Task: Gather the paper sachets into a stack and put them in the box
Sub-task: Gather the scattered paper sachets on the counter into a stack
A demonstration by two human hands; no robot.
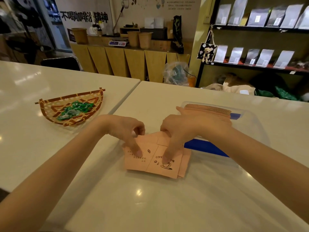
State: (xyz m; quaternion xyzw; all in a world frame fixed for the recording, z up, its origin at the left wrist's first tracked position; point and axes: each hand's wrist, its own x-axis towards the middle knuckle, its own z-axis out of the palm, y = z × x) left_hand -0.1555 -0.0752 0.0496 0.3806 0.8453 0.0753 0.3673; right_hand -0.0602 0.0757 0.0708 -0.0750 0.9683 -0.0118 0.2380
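Several pink paper sachets [151,162] with coffee prints lie overlapping on the white table [150,206] in front of me. My left hand [127,131] pinches the left side of the pile, thumb pressed on the top sheet. My right hand [180,129] holds the right side, one finger down on the printed cup. To the right stands a clear plastic box [250,126] with blue clips. A stack of pink sachets [212,110] lies inside it, partly hidden behind my right hand.
A woven bamboo basket [50,108] with green wrapped sweets sits on the left table. A seam [127,96] separates the two tables. Beyond the far edge are a wooden counter [130,61] and dark shelves [257,64] of pouches.
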